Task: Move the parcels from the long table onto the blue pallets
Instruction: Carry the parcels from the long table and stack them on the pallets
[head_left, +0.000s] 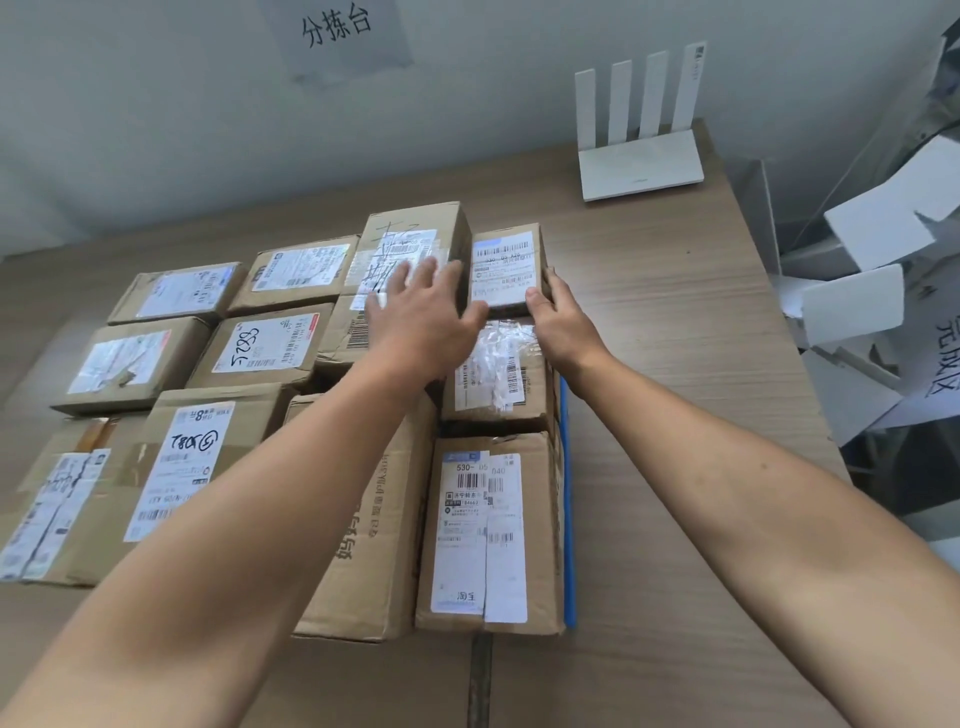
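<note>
The small parcel (506, 267) sits on the long table (675, 338) at about 1 o'clock from the middle of the view, at the far right corner of a block of parcels (260, 348). The right hand (563, 322) grasps it, with its fingers curled down the parcel's right side and its thumb on the near edge. The left hand (426, 317) is flat and relaxed. Its fingers spread over the tall box (410, 234) at the parcel's 9 o'clock, and its thumb touches the parcel's near left corner. At 3 o'clock a clear bin (758, 208) holds white folded boards (878, 228), cut off by the frame edge. Both forearms hide parts of the nearer parcels.
</note>
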